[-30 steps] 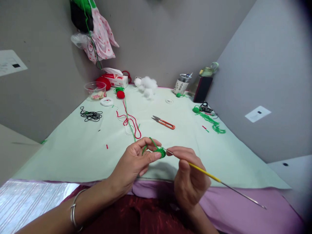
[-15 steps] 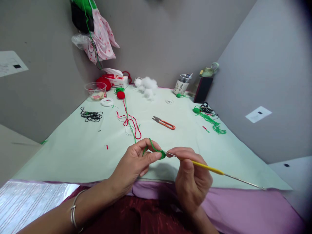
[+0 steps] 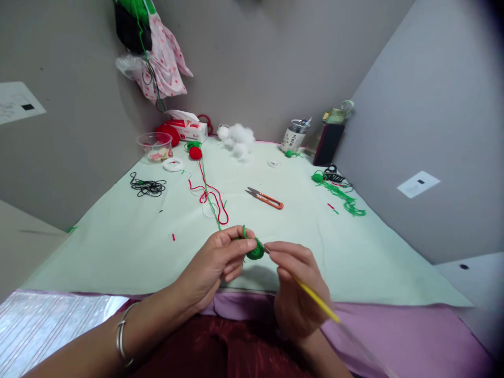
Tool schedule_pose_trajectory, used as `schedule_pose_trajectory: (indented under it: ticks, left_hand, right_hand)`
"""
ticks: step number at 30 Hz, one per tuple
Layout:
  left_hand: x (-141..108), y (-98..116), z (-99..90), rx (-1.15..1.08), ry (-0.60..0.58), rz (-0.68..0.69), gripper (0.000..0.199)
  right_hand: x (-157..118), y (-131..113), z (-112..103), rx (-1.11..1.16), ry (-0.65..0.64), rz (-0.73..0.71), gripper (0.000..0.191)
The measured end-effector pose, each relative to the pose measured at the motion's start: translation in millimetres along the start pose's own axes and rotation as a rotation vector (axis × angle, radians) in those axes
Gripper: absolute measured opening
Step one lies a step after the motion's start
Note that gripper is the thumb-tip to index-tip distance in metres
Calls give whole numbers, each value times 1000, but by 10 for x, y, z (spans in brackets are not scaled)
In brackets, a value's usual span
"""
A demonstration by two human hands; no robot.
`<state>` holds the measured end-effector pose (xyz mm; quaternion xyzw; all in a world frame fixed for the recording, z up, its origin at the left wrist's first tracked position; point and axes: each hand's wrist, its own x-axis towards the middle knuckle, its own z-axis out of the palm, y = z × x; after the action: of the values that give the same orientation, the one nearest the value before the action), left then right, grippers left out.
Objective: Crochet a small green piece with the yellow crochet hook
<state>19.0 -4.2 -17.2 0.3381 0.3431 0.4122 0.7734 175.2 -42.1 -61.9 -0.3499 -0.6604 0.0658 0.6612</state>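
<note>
Swung lower, one yellow-handled metal hook (image 3: pixel 321 302) is gripped by the right hand (image 3: pixel 300 283), one green yarn piece (image 3: pixel 256 252) by the left hand (image 3: pixel 216 258).

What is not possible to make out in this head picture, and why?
All in the head view:
Yellow-handled hook: rear shaft blurred; part of its handle hidden by the right hand.
Green yarn piece: partly covered by the left hand.
Tissue box: lettering too small.
Black hanging bundle: cut off by the upper edge.
</note>
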Motion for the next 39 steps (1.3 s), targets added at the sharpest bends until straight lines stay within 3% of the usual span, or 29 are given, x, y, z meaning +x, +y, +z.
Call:
schedule_pose_trajectory:
  ticks: [4,9,19,29,35,39]
  left_hand:
    - [10,23,3,-26,32,-4,26]
    - [25,42,22,3,34,5,25]
    - [0,30,16,5,24,24,23]
    - [24,54,4,-111,16,13,28]
    - [-16,43,13,-11,4,70,24]
    - [-33,57,32,21,-10,70,27]
  right_hand:
    - [-48,15,11,-65,-50,-73,40]
    - [64,-51,45,62,15,44,31]
    - [136,-76,42,152,21,176,27]
    - [10,-49,21,108,-63,81,43]
    - [74,-65,5,187,-18,222,32]
    - [119,-30,31,362,59,383,21]
